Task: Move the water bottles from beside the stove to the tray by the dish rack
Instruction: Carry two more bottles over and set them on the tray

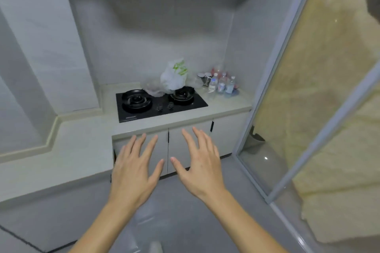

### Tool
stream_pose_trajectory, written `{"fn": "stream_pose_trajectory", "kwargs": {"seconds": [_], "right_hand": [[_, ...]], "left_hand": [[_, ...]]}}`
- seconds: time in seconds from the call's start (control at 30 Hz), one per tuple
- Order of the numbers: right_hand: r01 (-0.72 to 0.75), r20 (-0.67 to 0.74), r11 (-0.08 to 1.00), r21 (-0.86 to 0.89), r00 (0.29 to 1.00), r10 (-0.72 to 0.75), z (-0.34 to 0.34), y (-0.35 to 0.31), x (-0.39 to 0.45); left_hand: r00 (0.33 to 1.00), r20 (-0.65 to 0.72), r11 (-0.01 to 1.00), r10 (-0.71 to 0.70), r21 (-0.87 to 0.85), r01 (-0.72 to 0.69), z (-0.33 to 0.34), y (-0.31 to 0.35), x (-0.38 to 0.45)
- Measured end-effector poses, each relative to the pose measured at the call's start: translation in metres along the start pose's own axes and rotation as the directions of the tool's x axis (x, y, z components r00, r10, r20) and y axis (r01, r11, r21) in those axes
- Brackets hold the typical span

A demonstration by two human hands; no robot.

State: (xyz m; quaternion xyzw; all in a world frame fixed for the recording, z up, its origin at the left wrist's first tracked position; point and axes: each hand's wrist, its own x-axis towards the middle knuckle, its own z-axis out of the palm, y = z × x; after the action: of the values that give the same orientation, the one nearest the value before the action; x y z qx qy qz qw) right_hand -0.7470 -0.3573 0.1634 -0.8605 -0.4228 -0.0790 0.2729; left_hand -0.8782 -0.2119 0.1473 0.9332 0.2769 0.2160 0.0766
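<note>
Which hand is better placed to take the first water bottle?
Probably the right hand: it is open and empty, and the bottles stand right of the stove. The left hand would have to cross over.

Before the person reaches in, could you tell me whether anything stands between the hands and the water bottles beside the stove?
Nothing visible does. The left hand and right hand hover open before the cabinet doors; the water bottles stand right of the stove, with bare countertop in front.

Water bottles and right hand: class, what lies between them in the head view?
In the head view, bare beige countertop and its front edge, then the white cabinet doors below, separate the water bottles from the open right hand.
</note>
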Motion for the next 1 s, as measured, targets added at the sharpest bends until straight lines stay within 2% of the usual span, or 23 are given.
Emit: {"fn": "stream_pose_trajectory", "kwargs": {"seconds": [0.27,0.43,0.57,0.77,1.0], "right_hand": [[-0.175,-0.03,0.976,-0.13,0.985,0.172,0.015,0.138,0.171],[-0.279,-0.083,0.952,-0.122,0.959,0.271,0.017,0.207,0.256],[-0.321,-0.069,0.94,-0.114,0.947,0.315,0.033,0.263,0.305],[-0.353,-0.068,0.926,-0.136,0.935,0.347,0.051,0.372,0.399],[-0.305,0.039,0.945,-0.121,0.949,0.312,0.063,0.503,0.525]], "left_hand": [[0.993,0.01,0.987,0.122,-0.108,-0.12,0.102,0.027,0.228],[0.976,0.025,0.969,0.215,-0.129,-0.21,0.149,0.053,0.353],[0.96,0.018,0.951,0.279,-0.147,-0.273,0.188,0.075,0.428],[0.953,0.086,0.955,0.292,-0.088,-0.284,0.273,0.124,0.541],[0.964,0.162,0.976,0.21,0.023,-0.216,0.341,0.171,0.666]]}}
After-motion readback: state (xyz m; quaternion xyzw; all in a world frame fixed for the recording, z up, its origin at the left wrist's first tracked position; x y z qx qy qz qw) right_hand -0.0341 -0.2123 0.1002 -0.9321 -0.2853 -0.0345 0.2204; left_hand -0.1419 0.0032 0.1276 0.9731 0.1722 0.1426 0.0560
